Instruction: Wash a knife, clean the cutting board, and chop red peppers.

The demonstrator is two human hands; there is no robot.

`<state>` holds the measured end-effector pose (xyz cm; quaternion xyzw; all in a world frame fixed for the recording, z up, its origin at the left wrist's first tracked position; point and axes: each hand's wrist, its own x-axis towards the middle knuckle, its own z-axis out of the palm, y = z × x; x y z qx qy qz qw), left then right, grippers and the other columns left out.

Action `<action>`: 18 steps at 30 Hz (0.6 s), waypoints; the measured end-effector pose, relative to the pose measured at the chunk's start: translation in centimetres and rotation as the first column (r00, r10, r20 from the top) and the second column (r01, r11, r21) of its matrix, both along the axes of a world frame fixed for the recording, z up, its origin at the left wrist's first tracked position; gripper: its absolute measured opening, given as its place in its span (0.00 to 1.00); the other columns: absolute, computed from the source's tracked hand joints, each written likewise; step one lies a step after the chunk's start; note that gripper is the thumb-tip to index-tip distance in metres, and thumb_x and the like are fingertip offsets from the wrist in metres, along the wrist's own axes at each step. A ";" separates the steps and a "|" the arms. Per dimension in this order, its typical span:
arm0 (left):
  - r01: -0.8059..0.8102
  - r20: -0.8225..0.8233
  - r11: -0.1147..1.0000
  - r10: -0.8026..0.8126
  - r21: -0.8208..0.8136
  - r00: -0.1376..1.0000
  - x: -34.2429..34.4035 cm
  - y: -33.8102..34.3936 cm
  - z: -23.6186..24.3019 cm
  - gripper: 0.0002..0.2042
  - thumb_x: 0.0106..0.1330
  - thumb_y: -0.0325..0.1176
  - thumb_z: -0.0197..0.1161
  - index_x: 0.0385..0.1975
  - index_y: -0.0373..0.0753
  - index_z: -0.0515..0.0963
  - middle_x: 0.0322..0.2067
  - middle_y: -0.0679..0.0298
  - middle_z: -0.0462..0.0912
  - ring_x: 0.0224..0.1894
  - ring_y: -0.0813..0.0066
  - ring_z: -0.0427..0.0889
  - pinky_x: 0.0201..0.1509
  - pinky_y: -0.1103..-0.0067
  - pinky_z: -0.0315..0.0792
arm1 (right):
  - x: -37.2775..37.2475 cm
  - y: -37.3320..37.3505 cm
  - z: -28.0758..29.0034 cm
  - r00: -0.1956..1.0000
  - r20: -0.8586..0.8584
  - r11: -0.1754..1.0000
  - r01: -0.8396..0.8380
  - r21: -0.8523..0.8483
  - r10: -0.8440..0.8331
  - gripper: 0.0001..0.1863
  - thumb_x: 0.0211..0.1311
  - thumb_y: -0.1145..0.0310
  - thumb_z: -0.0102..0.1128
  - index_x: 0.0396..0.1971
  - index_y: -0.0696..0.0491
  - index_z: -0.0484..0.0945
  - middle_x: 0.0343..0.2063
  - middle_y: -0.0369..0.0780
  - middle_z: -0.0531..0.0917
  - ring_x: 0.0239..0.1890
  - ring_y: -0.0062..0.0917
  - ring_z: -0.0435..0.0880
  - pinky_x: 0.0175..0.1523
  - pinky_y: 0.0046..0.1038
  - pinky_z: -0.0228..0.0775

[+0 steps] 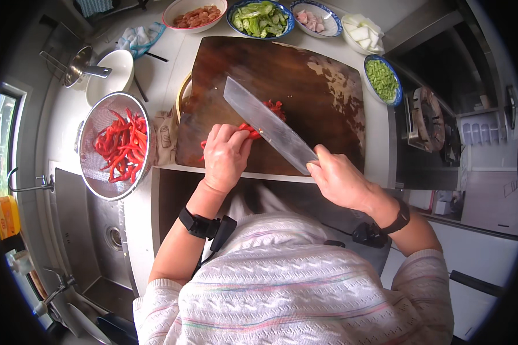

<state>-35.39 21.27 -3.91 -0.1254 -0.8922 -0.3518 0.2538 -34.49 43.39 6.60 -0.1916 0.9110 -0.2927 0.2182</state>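
On the dark wooden cutting board [322,121], my left hand [224,152] pinches red chili peppers [246,129] with curled fingers, close beside the blade. My right hand [334,178] grips the handle of a broad steel cleaver [270,132], whose blade slants up to the left across the board. Chopped red chili [276,107] lies behind the blade, partly hidden by it. A metal mesh colander [89,146] holding several whole red chilies [126,144] stands to the left of the board.
Bowls of diced meat [193,18], green slices [259,20], pale pink pieces [309,21], white slices [361,34] and green dice [381,79] ring the board. A white bowl [112,80], metal ladle [80,69] and cloth [135,40] are upper left; a sink [89,241] lower left; a hob [420,121] right.
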 end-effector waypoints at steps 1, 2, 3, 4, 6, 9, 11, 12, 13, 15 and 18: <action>0.003 0.007 1.000 -0.003 0.008 1.000 0.0 0.0 0.1 0.09 0.45 0.23 0.67 0.27 0.40 0.78 0.28 0.64 0.74 0.32 0.64 0.73 0.37 0.73 0.70 | 0.1 0.0 -0.2 1.000 0.001 1.000 -0.007 0.016 0.007 0.10 0.63 0.71 0.47 0.27 0.62 0.61 0.18 0.57 0.74 0.26 0.54 0.75 0.28 0.47 0.65; 0.004 0.009 1.000 -0.004 0.009 1.000 0.0 0.0 0.1 0.09 0.45 0.23 0.67 0.27 0.40 0.78 0.28 0.64 0.74 0.32 0.64 0.73 0.37 0.73 0.70 | 0.1 0.0 -0.5 1.000 -0.003 1.000 -0.003 0.003 0.003 0.10 0.63 0.71 0.47 0.27 0.62 0.61 0.18 0.57 0.73 0.26 0.54 0.75 0.29 0.47 0.65; 0.000 0.011 1.000 0.000 0.012 1.000 -0.1 0.1 0.0 0.09 0.45 0.23 0.67 0.27 0.40 0.78 0.28 0.64 0.75 0.32 0.64 0.73 0.37 0.73 0.70 | 0.0 0.0 -0.9 1.000 -0.002 1.000 -0.002 0.004 0.002 0.10 0.63 0.71 0.47 0.27 0.62 0.61 0.18 0.57 0.73 0.26 0.54 0.75 0.29 0.47 0.65; -0.004 0.013 1.000 0.004 0.015 1.000 -0.1 0.1 0.0 0.09 0.45 0.24 0.67 0.27 0.40 0.78 0.28 0.64 0.75 0.32 0.64 0.73 0.37 0.73 0.70 | 0.0 0.0 -1.2 1.000 -0.004 1.000 -0.001 -0.003 0.001 0.11 0.63 0.71 0.47 0.26 0.62 0.61 0.18 0.57 0.74 0.26 0.54 0.75 0.29 0.47 0.65; -0.009 0.002 1.000 0.009 0.019 1.000 0.0 0.0 -0.1 0.09 0.45 0.23 0.68 0.27 0.40 0.79 0.28 0.64 0.76 0.32 0.64 0.74 0.35 0.74 0.70 | -0.2 -0.2 -1.2 1.000 -0.001 1.000 0.000 -0.008 0.000 0.11 0.63 0.71 0.47 0.26 0.62 0.61 0.18 0.57 0.74 0.26 0.54 0.75 0.29 0.47 0.65; -0.009 -0.028 1.000 0.010 0.011 1.000 0.1 0.0 -0.2 0.08 0.46 0.23 0.68 0.26 0.40 0.80 0.27 0.64 0.77 0.31 0.65 0.74 0.33 0.74 0.70 | -0.9 -0.5 -0.9 0.999 0.038 0.999 -0.030 0.036 0.029 0.10 0.63 0.71 0.46 0.26 0.62 0.61 0.18 0.57 0.74 0.26 0.55 0.75 0.30 0.48 0.65; -0.002 -0.047 1.000 0.002 0.001 0.999 0.1 0.1 -0.2 0.08 0.46 0.23 0.68 0.26 0.39 0.80 0.27 0.64 0.77 0.31 0.65 0.75 0.33 0.74 0.70 | -1.4 -0.4 -1.0 0.997 0.028 0.998 -0.066 -0.006 0.066 0.12 0.63 0.71 0.47 0.26 0.62 0.59 0.17 0.56 0.72 0.24 0.54 0.73 0.25 0.42 0.61; 0.005 -0.054 1.000 -0.005 -0.003 0.999 0.0 0.2 -0.1 0.08 0.45 0.22 0.68 0.26 0.39 0.80 0.27 0.64 0.77 0.30 0.65 0.75 0.33 0.75 0.71 | -1.6 -0.7 -1.7 0.998 0.014 0.998 -0.058 0.003 0.058 0.12 0.63 0.71 0.47 0.26 0.62 0.59 0.17 0.56 0.72 0.24 0.55 0.73 0.25 0.43 0.62; 0.012 -0.062 1.000 -0.012 -0.007 0.998 0.0 0.3 0.0 0.08 0.45 0.22 0.68 0.26 0.39 0.80 0.27 0.64 0.77 0.30 0.65 0.75 0.32 0.75 0.71 | -1.7 -1.2 -2.4 0.999 0.000 0.999 -0.049 0.013 0.049 0.12 0.63 0.71 0.48 0.26 0.62 0.59 0.17 0.56 0.72 0.25 0.55 0.73 0.26 0.44 0.62; 0.013 -0.070 1.000 -0.013 -0.004 0.997 0.0 0.3 -0.1 0.08 0.45 0.21 0.68 0.26 0.38 0.80 0.26 0.64 0.77 0.30 0.65 0.75 0.32 0.75 0.71 | -1.5 -1.4 -2.5 1.000 0.009 0.998 -0.026 0.051 0.026 0.11 0.62 0.70 0.47 0.26 0.62 0.62 0.18 0.56 0.75 0.26 0.55 0.75 0.30 0.48 0.66; 0.010 -0.083 1.000 -0.010 0.000 0.997 0.1 0.2 -0.4 0.08 0.45 0.22 0.68 0.26 0.39 0.79 0.26 0.64 0.76 0.30 0.66 0.74 0.33 0.75 0.71 | -2.0 -0.9 -2.5 0.999 -0.004 0.998 -0.052 0.032 0.052 0.11 0.62 0.70 0.47 0.27 0.62 0.62 0.19 0.56 0.75 0.27 0.54 0.76 0.30 0.47 0.67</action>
